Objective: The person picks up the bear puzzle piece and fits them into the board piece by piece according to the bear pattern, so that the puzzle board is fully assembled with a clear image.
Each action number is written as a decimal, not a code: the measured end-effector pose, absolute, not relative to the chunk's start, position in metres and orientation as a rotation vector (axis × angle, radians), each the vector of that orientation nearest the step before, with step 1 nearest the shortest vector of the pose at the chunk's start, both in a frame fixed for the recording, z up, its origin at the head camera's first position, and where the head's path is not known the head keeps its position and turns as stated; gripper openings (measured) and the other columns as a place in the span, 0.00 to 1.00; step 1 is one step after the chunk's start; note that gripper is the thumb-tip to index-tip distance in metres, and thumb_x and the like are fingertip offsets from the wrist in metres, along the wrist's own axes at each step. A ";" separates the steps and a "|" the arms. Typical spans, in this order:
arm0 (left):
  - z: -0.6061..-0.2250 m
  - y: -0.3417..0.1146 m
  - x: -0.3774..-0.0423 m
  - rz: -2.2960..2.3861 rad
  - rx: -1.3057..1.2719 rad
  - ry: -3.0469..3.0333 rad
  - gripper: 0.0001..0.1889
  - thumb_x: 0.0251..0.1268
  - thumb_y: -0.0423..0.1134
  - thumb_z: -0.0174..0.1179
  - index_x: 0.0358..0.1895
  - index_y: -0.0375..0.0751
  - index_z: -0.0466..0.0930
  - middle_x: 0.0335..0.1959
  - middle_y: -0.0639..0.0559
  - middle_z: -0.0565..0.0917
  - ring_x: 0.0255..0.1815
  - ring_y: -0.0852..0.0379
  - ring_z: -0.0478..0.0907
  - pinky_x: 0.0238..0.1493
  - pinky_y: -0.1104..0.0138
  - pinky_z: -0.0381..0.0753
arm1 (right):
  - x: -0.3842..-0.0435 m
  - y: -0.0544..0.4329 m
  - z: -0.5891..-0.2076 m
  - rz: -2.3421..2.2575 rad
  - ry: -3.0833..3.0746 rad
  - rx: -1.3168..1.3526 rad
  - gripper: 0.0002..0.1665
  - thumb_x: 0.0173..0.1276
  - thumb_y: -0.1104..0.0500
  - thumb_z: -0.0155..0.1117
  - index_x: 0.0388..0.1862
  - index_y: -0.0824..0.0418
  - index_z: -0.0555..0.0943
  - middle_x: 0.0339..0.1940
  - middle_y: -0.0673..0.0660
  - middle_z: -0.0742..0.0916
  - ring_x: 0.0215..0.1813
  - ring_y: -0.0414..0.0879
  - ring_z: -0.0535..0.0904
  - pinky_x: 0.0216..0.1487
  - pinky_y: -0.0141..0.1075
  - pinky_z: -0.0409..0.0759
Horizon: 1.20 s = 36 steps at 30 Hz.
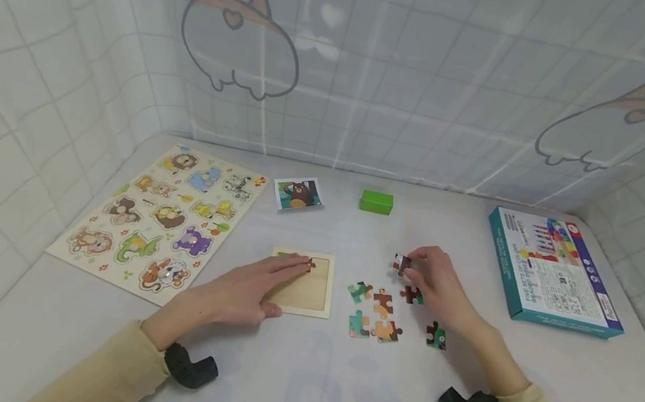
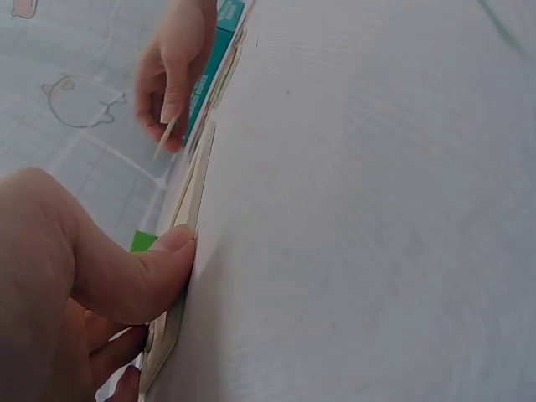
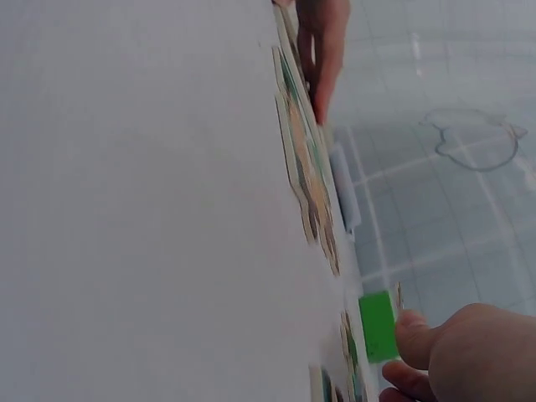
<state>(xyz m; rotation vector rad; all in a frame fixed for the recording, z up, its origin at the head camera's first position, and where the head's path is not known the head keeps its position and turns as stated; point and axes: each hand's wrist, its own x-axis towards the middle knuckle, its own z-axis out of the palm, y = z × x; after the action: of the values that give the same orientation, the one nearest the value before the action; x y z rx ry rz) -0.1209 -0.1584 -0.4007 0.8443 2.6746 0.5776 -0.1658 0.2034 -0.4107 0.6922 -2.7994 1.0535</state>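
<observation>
A small wooden puzzle tray point(image 1: 298, 297) lies flat on the table. My left hand point(image 1: 240, 287) rests over its left side, fingers stretched across it and the thumb at the near edge point(image 2: 174, 243). A brown puzzle piece point(image 1: 310, 265) sits in the tray's upper part by the fingertips, partly hidden by them. My right hand point(image 1: 443, 285) pinches another puzzle piece point(image 1: 399, 263), dark brown with some white, between thumb and fingers, raised above the table. Below and left of it lie several loose pieces, among them a green-and-brown piece point(image 1: 358, 291) and an orange piece point(image 1: 383, 330).
A wooden animal puzzle board point(image 1: 166, 214) lies at the left. Farther back are a bear picture card point(image 1: 298, 193) and a green block point(image 1: 376, 202). A teal-sided box point(image 1: 560, 273) lies at the right. A single puzzle piece point(image 1: 436, 335) lies below my right hand.
</observation>
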 end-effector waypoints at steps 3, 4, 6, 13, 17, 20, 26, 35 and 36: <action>-0.402 -0.158 -0.121 0.570 0.852 2.676 0.42 0.67 0.42 0.63 0.81 0.54 0.51 0.82 0.56 0.51 0.82 0.49 0.49 0.78 0.50 0.59 | -0.163 0.191 -0.410 1.027 -2.792 0.759 0.19 0.72 0.64 0.63 0.58 0.68 0.70 0.54 0.62 0.78 0.57 0.55 0.71 0.61 0.51 0.73; -0.402 -0.158 -0.121 0.566 0.850 2.677 0.42 0.67 0.43 0.63 0.81 0.54 0.51 0.82 0.56 0.51 0.82 0.49 0.49 0.78 0.50 0.59 | -0.163 0.186 -0.410 1.028 -2.783 0.785 0.20 0.72 0.64 0.63 0.58 0.68 0.70 0.54 0.62 0.78 0.57 0.55 0.71 0.61 0.51 0.74; -0.402 -0.158 -0.121 0.558 0.854 2.679 0.42 0.67 0.43 0.62 0.81 0.53 0.51 0.82 0.55 0.51 0.82 0.49 0.49 0.78 0.50 0.59 | -0.162 0.175 -0.408 1.042 -2.765 0.836 0.19 0.72 0.64 0.63 0.57 0.68 0.70 0.54 0.61 0.77 0.58 0.56 0.71 0.62 0.51 0.73; -0.402 -0.160 -0.121 0.544 0.889 2.675 0.41 0.69 0.51 0.59 0.81 0.51 0.50 0.82 0.55 0.51 0.82 0.50 0.49 0.79 0.52 0.57 | -0.165 0.138 -0.405 1.043 -2.739 0.957 0.15 0.74 0.62 0.61 0.55 0.67 0.72 0.55 0.61 0.76 0.58 0.55 0.70 0.60 0.50 0.75; -0.402 -0.161 -0.122 0.548 0.887 2.677 0.41 0.69 0.55 0.58 0.81 0.52 0.51 0.82 0.55 0.52 0.82 0.50 0.50 0.78 0.51 0.60 | -0.167 0.120 -0.407 1.018 -2.759 0.990 0.14 0.75 0.61 0.60 0.54 0.67 0.73 0.55 0.61 0.75 0.59 0.54 0.69 0.62 0.49 0.75; -0.403 -0.161 -0.122 0.554 0.889 2.686 0.41 0.69 0.58 0.58 0.81 0.52 0.52 0.82 0.55 0.53 0.81 0.50 0.51 0.78 0.51 0.61 | -0.169 0.108 -0.407 1.007 -2.775 1.003 0.14 0.74 0.61 0.60 0.53 0.66 0.74 0.56 0.60 0.75 0.59 0.54 0.70 0.63 0.49 0.76; -0.404 -0.161 -0.122 0.578 0.909 2.697 0.41 0.69 0.59 0.58 0.80 0.51 0.54 0.82 0.55 0.54 0.81 0.50 0.52 0.77 0.52 0.62 | -0.170 0.089 -0.408 1.013 -2.805 1.015 0.13 0.75 0.61 0.59 0.54 0.66 0.74 0.55 0.60 0.76 0.58 0.53 0.71 0.63 0.47 0.76; -0.405 -0.160 -0.122 0.602 0.920 2.701 0.41 0.69 0.59 0.58 0.80 0.48 0.55 0.81 0.54 0.55 0.81 0.49 0.54 0.78 0.52 0.61 | -0.170 0.084 -0.414 0.951 -2.778 1.034 0.11 0.73 0.62 0.62 0.50 0.64 0.76 0.52 0.57 0.78 0.55 0.50 0.71 0.58 0.43 0.77; -0.405 -0.160 -0.122 0.603 0.920 2.702 0.41 0.69 0.59 0.58 0.80 0.48 0.55 0.81 0.54 0.55 0.80 0.49 0.54 0.78 0.52 0.61 | -0.170 0.084 -0.414 0.952 -2.774 1.040 0.11 0.73 0.62 0.62 0.50 0.64 0.76 0.52 0.57 0.78 0.55 0.51 0.71 0.58 0.43 0.77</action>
<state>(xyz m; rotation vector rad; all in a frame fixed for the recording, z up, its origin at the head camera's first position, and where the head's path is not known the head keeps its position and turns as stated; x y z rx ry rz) -0.1224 -0.1602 -0.4049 0.9202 2.7016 0.6026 -0.1700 0.0837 -0.4143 1.0401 -2.7735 0.9524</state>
